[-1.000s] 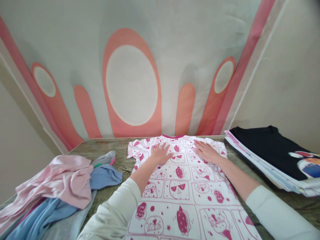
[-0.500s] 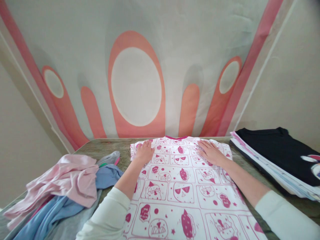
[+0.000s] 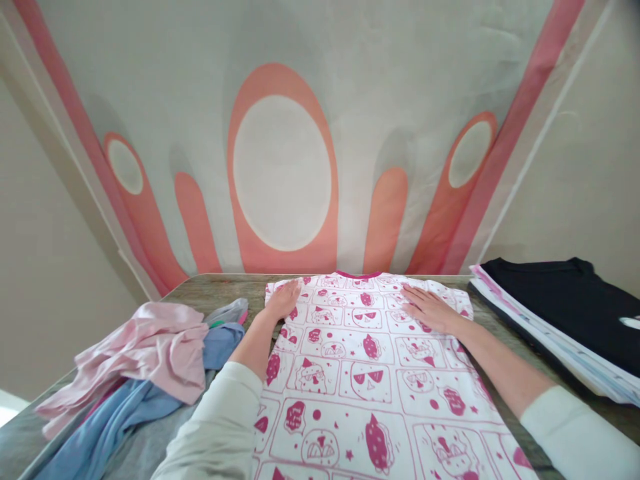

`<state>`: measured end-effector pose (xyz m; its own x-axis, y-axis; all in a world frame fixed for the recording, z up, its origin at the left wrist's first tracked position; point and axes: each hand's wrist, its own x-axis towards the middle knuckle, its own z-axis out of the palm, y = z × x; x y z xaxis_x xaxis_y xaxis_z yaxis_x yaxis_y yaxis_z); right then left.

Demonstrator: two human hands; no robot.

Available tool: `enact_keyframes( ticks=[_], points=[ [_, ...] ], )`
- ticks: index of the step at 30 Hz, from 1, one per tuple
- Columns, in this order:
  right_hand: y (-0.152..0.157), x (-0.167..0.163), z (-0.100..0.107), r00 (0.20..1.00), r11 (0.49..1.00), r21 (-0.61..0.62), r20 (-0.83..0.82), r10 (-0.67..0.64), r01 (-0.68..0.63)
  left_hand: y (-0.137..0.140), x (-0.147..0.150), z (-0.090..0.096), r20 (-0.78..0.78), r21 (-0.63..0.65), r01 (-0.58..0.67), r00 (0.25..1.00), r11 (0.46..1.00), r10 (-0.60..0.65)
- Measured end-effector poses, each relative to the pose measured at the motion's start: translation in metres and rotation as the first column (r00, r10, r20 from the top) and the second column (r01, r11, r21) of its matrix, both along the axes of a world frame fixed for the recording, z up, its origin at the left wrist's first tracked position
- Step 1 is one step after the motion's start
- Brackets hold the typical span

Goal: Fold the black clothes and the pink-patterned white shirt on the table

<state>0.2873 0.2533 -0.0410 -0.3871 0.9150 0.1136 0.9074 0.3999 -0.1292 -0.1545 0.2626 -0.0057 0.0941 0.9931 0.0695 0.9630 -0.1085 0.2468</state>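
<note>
A white T-shirt (image 3: 370, 347) printed with magenta cartoon panels lies spread flat, its magenta-trimmed neckline at the far table edge and its lower part running out of view towards me. My left hand (image 3: 284, 300) rests on the shirt near the left sleeve, fingers stretched out and flat. On the right shoulder area lies my right hand (image 3: 429, 310), palm down, with its fingers extended and slightly apart. Neither hand grips the cloth.
At the left a loose heap holds a pink garment (image 3: 150, 340), a blue garment (image 3: 120, 417) and grey cloth. A folded stack topped by a black shirt (image 3: 555, 313) sits at the right. The wooden table (image 3: 225, 285) meets a printed wall hanging (image 3: 200, 100).
My left hand has slid slightly outward towards the left sleeve. My right hand stays almost in place on the shirt. The whole view has shifted a little.
</note>
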Motion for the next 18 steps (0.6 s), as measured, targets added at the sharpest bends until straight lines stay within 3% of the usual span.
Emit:
enact_keyframes(
  ticks=[5,10,14,18],
  points=[
    [0.001,0.000,-0.003,1.000,1.000,0.013,-0.011,0.000,0.000,0.000,-0.021,0.000,-0.013,0.067,-0.138,0.990,0.988,0.139],
    [0.001,0.000,-0.003,1.000,0.999,0.035,-0.022,0.012,-0.012,-0.005,-0.039,0.011,0.036,0.149,-0.306,0.952,0.940,0.304],
    [-0.002,-0.002,-0.002,1.000,0.996,0.090,-0.017,0.017,-0.016,-0.007,-0.055,0.025,0.089,0.081,-0.458,0.888,0.885,0.451],
    [-0.005,-0.006,-0.003,1.000,0.990,0.138,0.000,0.009,-0.009,-0.011,-0.056,0.034,0.121,-0.022,-0.490,0.864,0.872,0.488]
  ],
)
